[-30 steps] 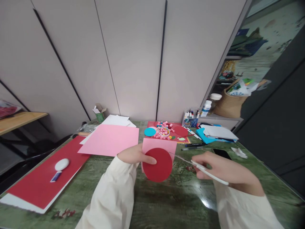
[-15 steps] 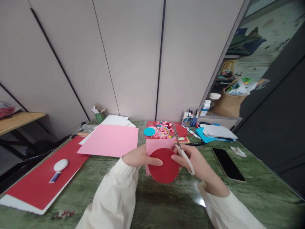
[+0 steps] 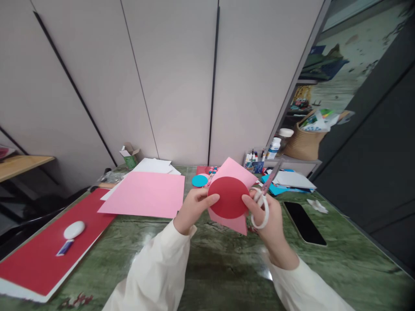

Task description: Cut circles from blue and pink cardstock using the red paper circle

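A red paper circle (image 3: pixel 228 197) lies over a pink paper piece (image 3: pixel 235 168), both lifted above the table in front of me. My left hand (image 3: pixel 195 206) pinches the circle's left edge, thumb on top and fingers behind. At the circle's right edge, the thumb of my right hand (image 3: pixel 267 218) presses on the red face. White-handled scissors (image 3: pixel 262 207) are also held in my right hand, their blades pointing up and to the right, away from the paper. The fingers behind the sheets are hidden.
A large pink sheet (image 3: pixel 145 194) and a red sheet (image 3: pixel 42 255) with a white oval object (image 3: pixel 74 230) lie left. Behind the circle are a blue disc (image 3: pixel 200 180) and partly hidden beads. A phone (image 3: pixel 304 223) and stacked papers (image 3: pixel 295 179) are right.
Both hands have raised the red circle slightly. The pink piece behind it has turned from upright to slanted, and the scissors have swung to the right.
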Available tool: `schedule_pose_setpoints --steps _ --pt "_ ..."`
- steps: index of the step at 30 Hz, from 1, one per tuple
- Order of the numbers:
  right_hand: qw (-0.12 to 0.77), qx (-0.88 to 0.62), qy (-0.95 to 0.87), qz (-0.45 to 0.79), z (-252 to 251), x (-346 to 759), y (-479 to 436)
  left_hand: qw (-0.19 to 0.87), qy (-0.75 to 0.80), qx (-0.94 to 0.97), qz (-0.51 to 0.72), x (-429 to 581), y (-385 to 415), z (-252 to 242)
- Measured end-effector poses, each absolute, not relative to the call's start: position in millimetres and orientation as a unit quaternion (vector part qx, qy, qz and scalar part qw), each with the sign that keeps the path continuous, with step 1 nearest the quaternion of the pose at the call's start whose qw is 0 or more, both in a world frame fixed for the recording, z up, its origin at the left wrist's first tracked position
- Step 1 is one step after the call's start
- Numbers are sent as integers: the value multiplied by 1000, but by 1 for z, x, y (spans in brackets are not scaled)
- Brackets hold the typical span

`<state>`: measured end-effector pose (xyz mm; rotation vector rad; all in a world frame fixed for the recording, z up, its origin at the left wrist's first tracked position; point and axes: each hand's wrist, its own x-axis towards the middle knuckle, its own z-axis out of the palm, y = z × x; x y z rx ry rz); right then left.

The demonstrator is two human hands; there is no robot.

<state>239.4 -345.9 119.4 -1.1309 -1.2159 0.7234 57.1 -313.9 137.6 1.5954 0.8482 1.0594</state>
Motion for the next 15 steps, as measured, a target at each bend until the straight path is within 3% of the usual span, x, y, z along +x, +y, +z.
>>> schedule_pose_setpoints --steps 6,15 --pt "646 -495 -529 239 117 232 -354 527 331 639 452 74 -333 136" --pt "631 -498 -542 244 118 231 -353 536 327 586 512 87 -340 128"
